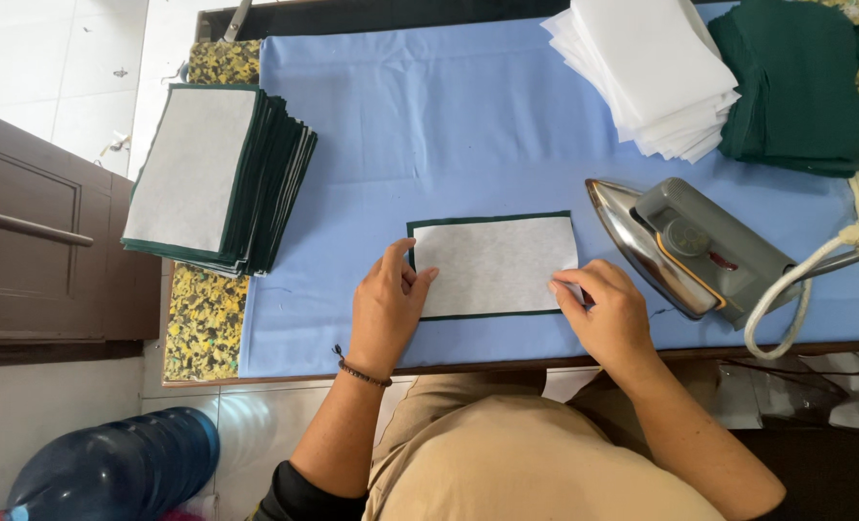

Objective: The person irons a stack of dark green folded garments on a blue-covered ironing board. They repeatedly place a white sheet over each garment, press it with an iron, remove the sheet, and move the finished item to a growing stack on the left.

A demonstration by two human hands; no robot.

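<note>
A rectangular piece (492, 262) lies flat on the blue ironing cloth (429, 125): a grey-white lining layer on top of dark green fabric, with a thin green border showing. My left hand (386, 309) rests on its left edge, fingers spread flat. My right hand (608, 309) pinches the lining at the piece's right edge. A grey electric iron (685, 246) lies just right of my right hand, its metal soleplate turned toward the piece, not touching it.
A stack of finished green-and-white pieces (212, 178) sits at the left table edge. White lining sheets (656, 72) and green fabric pieces (796, 87) are piled at the back right. The iron's white cord (801, 285) loops at the right. A blue water jug (121, 468) stands on the floor.
</note>
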